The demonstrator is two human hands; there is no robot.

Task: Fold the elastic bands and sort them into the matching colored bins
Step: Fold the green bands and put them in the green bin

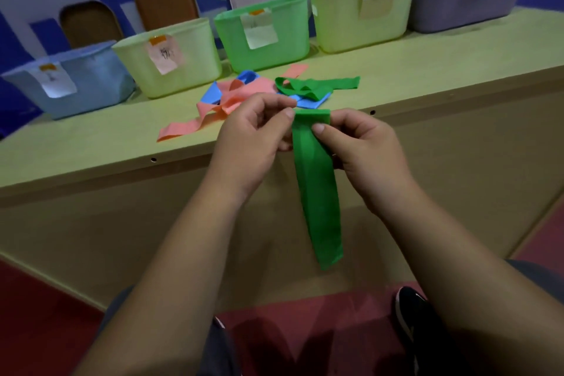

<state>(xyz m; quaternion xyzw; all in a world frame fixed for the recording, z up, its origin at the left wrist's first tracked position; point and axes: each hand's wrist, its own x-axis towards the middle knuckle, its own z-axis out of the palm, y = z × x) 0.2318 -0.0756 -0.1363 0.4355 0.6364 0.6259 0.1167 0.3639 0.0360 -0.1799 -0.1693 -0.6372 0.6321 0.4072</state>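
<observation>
- The left hand and right hand are raised side by side in front of the table's near edge, both gripping the same green band
- The left hand pinches the band's upper left corner, its thumb tip against the folded top edge and its fingers curled behind
- The right hand holds the upper right side, thumb pressed flat on the front of the band and the other fingers wrapped behind it
- The green band is doubled over at the top between the two thumbs, and its layers hang straight down in front of the table's side panel, clear of the floor
- On the table, just beyond the hands, lies a loose tangle of more bands: pink bands spreading left toward the near edge, a blue band under them, a second green band to the right, and another blue piece beneath that
- Five bins stand in a row along the far side of the table, each with a paper label on its front: a light blue bin, a pale green bin, a bright green bin, a second pale green bin and a grey bin
- The bright green bin stands directly behind the pile
- Brown and pink panels lean on the blue wall behind the bins
- A black shoe rests on the red floor below
</observation>
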